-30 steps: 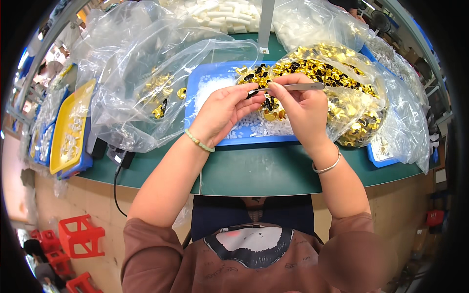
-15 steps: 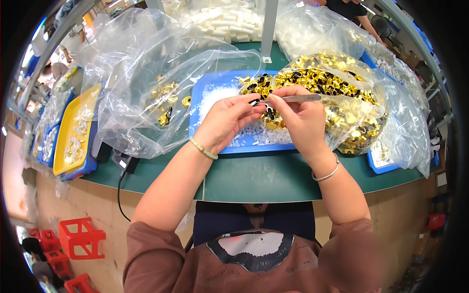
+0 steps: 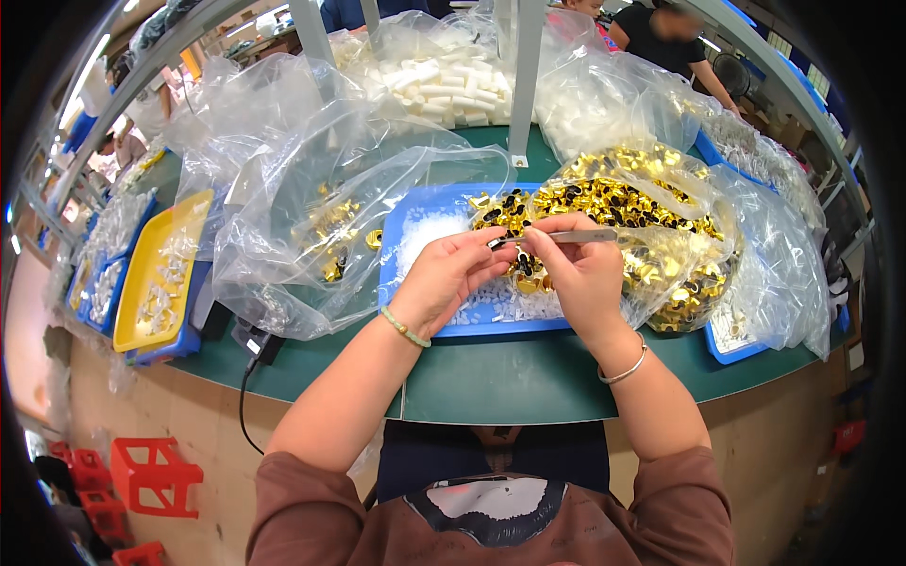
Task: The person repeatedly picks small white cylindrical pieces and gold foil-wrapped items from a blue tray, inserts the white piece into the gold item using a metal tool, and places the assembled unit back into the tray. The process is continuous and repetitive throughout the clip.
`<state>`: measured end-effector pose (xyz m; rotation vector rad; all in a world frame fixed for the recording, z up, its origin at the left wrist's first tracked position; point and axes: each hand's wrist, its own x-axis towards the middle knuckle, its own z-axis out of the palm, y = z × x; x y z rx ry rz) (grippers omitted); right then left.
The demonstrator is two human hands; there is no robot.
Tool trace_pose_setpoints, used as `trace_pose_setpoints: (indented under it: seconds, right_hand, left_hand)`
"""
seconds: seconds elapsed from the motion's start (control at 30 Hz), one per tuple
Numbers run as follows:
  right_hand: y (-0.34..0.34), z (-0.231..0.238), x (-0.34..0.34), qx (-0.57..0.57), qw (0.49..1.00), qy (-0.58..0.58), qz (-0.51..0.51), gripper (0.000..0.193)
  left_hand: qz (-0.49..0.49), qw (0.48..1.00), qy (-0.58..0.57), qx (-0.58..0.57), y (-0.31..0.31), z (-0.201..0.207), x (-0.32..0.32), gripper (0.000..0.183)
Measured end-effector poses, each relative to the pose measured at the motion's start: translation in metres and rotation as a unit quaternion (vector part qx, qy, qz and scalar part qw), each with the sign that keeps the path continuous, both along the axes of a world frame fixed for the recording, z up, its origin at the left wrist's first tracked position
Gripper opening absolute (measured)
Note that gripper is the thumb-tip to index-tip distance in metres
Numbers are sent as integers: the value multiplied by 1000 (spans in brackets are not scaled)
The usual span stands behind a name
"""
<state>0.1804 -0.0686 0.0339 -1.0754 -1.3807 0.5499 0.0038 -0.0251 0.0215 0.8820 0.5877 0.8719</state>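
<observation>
I see a yellow tray (image 3: pixel 142 274) by the worktop's (image 3: pixel 510 391) left edge. Next, the left hand's (image 3: pixel 444 274) fingers pinch a small black piece (image 3: pixel 494 243) above the blue tray (image 3: pixel 500 330) near the front edge, probably so drops land inside. The right hand's (image 3: pixel 585 275) fingers grip tweezers (image 3: pixel 600 236), seemingly for precision. Rightward, a bag of gold parts (image 3: pixel 661 259) sits likely within easy reach.

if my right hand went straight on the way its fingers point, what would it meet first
Most likely the small dark piece held by the left hand, toward which the tweezers in the right hand point; depth is unclear.
</observation>
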Motion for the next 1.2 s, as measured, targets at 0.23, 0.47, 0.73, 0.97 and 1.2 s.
trace_pose_setpoints:
  seconds: [0.23, 0.47, 0.73, 0.97, 1.2]
  right_hand:
    - [-3, 5, 0, -5, 1000, -26, -1, 11]
    - [-6, 8, -3, 9, 999, -43, 7, 10]
    - [-6, 6, -5, 7, 999, -50, 6, 10]
    - [-3, 1, -4, 22, 999, -37, 11, 10]
    - [-5, 4, -4, 47, 997, -63, -14, 10]
  left_hand:
    - [5, 1000, 3, 3, -1, -2, 2, 37]
    - [21, 999, 30, 15, -1, -4, 4, 33]
    - [33, 995, 76, 56, -1, -7, 6, 32]
    - [39, 992, 90, 75, -1, -8, 7, 32]
    - [32, 999, 28, 21, -1, -3, 4, 34]
